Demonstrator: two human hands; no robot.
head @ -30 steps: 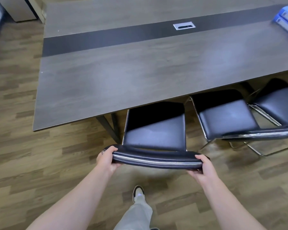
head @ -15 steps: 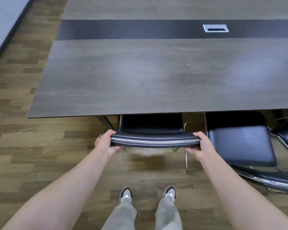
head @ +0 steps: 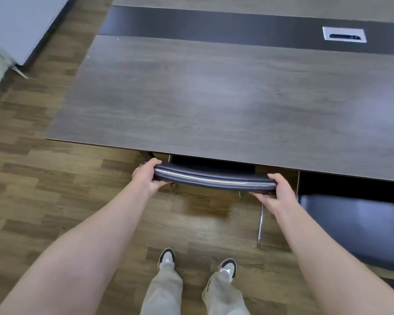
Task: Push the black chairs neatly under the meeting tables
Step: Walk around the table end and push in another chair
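Wood-plank floor (head: pixel 55 201) under a big grey meeting table (head: pixel 214 98). Left hand (head: pixel 146 178) and right hand (head: pixel 280 196) both wrapped around the black chair's backrest (head: pixel 214 179), seat hidden beneath the near edge. Second chair (head: pixel 355 226) sticks out by the right edge.

Black chair (head: pixel 214 178); grey woodgrain table (head: pixel 214 98); brown plank floor (head: pixel 55 201).

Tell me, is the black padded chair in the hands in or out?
In: the black padded chair shows only its backrest before the grey wooden table edge.
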